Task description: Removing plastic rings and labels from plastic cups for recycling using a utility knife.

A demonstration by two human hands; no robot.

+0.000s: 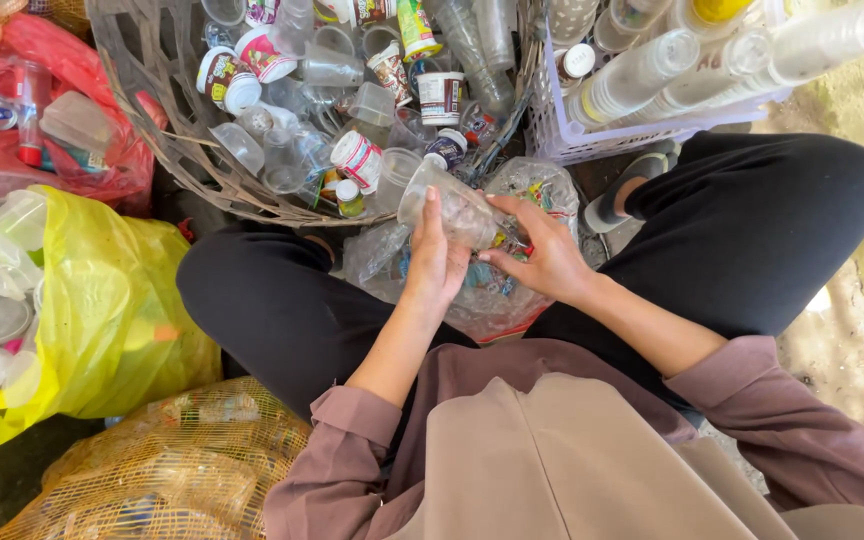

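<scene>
Between both sets of fingers: clear plastic cup (457,208), gripped by left hand (436,262) and right hand (544,258); woven basket (152,120) just beyond fingertips.

Woven basket (142,120) ahead (heaped), white crate (552,135) beside, yellow bag (112,300) left

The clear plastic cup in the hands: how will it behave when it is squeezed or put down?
The clear plastic cup looks thin-walled and empty, so it is probably very light and may dent under a squeeze. It is round, so on its side it would likely roll.
</scene>
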